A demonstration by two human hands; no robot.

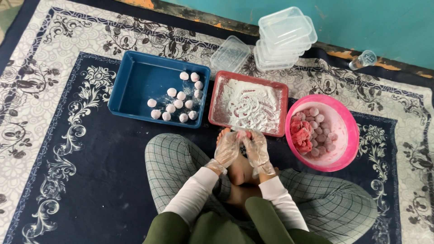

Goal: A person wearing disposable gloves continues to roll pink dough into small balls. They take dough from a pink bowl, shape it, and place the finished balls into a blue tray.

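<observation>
Head view: at lower centre, the gloved left hand (pixel 227 148) and right hand (pixel 256 151) were closed together around a small pink dough piece (pixel 242 134), held just below the red tray (pixel 219 105) of white flour. Coated balls (pixel 181 96) were seen in the blue tray (pixel 135 81), upper left; a pink bowl (pixel 348 131) lay at right.

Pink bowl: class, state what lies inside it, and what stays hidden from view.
Inside the pink bowl: floured pale balls and a pink-red dough lump. The bowl's bottom beneath them is covered, so anything underneath cannot be seen.
</observation>
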